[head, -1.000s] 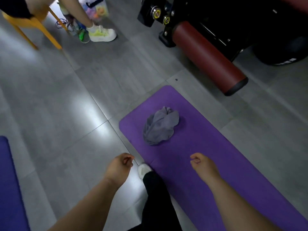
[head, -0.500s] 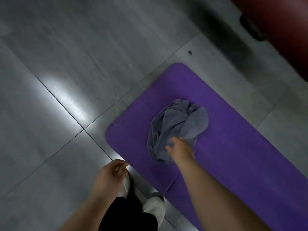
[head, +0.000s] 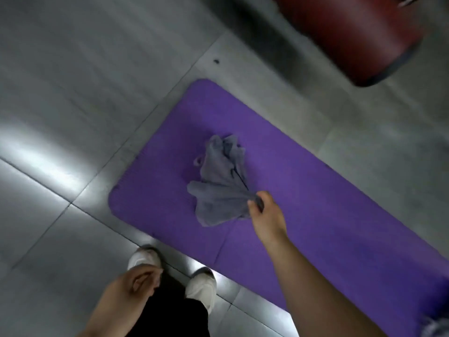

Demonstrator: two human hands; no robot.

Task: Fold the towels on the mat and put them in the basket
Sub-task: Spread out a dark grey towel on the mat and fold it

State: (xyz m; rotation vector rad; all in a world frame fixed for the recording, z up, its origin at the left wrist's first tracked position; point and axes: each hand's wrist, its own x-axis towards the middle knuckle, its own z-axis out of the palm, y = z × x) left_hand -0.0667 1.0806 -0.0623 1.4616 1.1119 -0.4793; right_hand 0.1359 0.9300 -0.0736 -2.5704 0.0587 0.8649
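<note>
Grey and crumpled, the towel [head: 220, 188] lies near the end of the purple mat [head: 315, 215] on the tiled floor [head: 73, 93]. The right hand [head: 264, 215] pinches a bunch of its near edge between curled fingers [head: 254, 204]; the left hand [head: 138, 285] hangs loosely curled, holding nothing. Better to find a true corner, bring in both hands and spread it flat before folding. No basket shows here.

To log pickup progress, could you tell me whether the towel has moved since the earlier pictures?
Yes: the right hand pinches the towel, which has gathered toward it, slightly away from the rounded end of the mat.
</note>
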